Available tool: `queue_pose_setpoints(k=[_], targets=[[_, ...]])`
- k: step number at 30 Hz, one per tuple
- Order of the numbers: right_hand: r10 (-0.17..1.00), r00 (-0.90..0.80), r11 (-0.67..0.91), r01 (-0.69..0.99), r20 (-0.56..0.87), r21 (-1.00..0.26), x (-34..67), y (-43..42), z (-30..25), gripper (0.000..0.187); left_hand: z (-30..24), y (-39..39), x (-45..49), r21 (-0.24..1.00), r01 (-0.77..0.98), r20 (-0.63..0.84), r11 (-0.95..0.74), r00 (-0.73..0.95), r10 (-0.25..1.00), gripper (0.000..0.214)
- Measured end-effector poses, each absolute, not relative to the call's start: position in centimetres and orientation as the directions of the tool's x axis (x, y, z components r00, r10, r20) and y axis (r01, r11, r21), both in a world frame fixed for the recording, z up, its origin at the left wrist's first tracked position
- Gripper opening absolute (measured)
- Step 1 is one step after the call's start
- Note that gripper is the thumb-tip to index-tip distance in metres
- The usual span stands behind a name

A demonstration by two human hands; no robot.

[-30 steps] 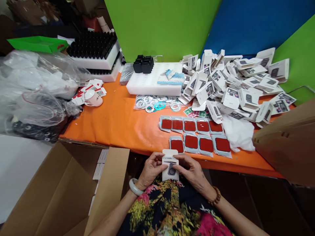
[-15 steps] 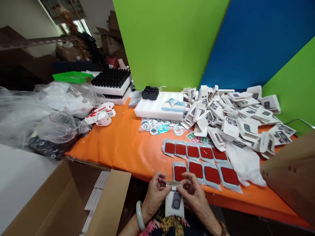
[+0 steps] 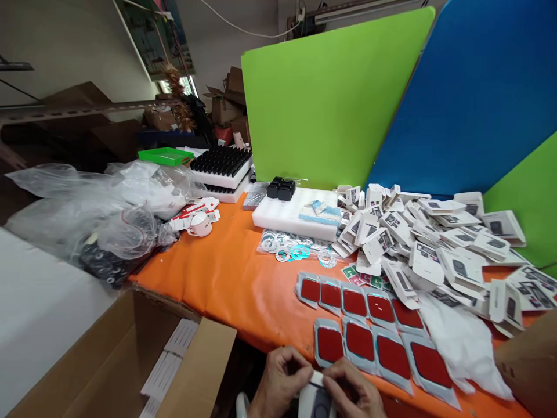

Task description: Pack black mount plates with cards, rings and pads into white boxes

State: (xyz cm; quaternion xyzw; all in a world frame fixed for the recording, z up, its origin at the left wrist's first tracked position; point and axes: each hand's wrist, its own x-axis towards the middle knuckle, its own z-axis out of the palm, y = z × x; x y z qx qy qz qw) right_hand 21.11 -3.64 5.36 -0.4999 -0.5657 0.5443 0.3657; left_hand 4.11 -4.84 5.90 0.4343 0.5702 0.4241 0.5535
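Observation:
At the bottom edge of the view, my left hand (image 3: 282,380) and my right hand (image 3: 350,388) pinch the top end of a small white box (image 3: 307,402) with a dark device printed on its front. Thumbs and fingertips of both hands press at its upper flap, which now looks folded down. The lower part of the box is cut off by the frame. Just beyond my hands, two rows of red square pads (image 3: 360,341) in grey wrappers lie on the orange table (image 3: 226,284).
A heap of white boxes (image 3: 429,255) fills the table's right side. White foam (image 3: 296,217) holding black parts stands behind the pads. An open carton (image 3: 104,360) with white boxes inside is at lower left. Plastic bags (image 3: 126,203) and a white cup (image 3: 200,224) lie left.
My head view has tilted up, so the hands and box sit lower in the picture. The raised flap at the box top has been pressed down.

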Motion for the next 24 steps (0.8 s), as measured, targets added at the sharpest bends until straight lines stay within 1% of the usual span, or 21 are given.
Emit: queue_pose_setpoints(k=[4, 6, 7, 9, 12, 14, 17, 21, 23, 24], targets=[[0.907, -0.252, -0.319, 0.117, -0.338, -0.941, 21.1, -2.7, 5.9, 0.035, 6.9, -4.0, 4.2, 0.946, -0.022, -0.324, 0.324, -0.011, 0.946, 0.017], [0.87, -0.276, -0.398, 0.092, -0.408, -0.913, 21.1, -2.3, 6.3, 0.037, 7.1, -3.8, 4.3, 0.943, -0.025, -0.332, 0.332, -0.014, 0.943, 0.017], [0.862, -0.281, -0.414, 0.088, -0.421, -0.906, 21.1, -2.2, 6.5, 0.037, 7.2, -3.7, 4.3, 0.942, -0.028, -0.335, 0.334, -0.011, 0.942, 0.017], [0.871, -0.285, -0.386, 0.105, -0.4, -0.916, 21.1, -2.2, 6.8, 0.036, 7.1, -3.7, 4.2, 0.943, -0.019, -0.332, 0.331, 0.0, 0.943, 0.016], [0.898, -0.294, -0.289, 0.167, -0.327, -0.943, 21.0, -2.4, 7.1, 0.032, 6.7, -3.8, 4.1, 0.945, 0.015, -0.328, 0.328, 0.007, 0.945, 0.015], [0.901, -0.302, -0.26, 0.201, -0.312, -0.944, 21.0, -2.4, 7.0, 0.029, 6.4, -3.9, 3.9, 0.942, 0.044, -0.333, 0.333, 0.007, 0.943, 0.015], [0.877, -0.339, -0.276, 0.225, -0.341, -0.934, 20.9, -2.0, 6.8, 0.023, 6.2, -4.0, 3.5, 0.946, 0.066, -0.322, 0.319, 0.041, 0.946, 0.017], [0.829, -0.4, -0.348, 0.177, -0.39, -0.921, 21.1, -1.4, 6.4, 0.021, 5.9, -4.3, 3.2, 0.962, 0.013, -0.274, 0.274, 0.113, 0.955, 0.021], [0.845, -0.385, -0.334, 0.161, -0.371, -0.929, 21.5, -1.6, 6.4, 0.023, 5.6, -4.7, 3.0, 0.96, -0.001, -0.278, 0.28, 0.12, 0.953, 0.022], [0.858, -0.382, -0.301, 0.166, -0.342, -0.939, 21.7, -1.7, 6.4, 0.024, 5.5, -4.9, 2.9, 0.957, 0.008, -0.29, 0.292, 0.12, 0.949, 0.023]])
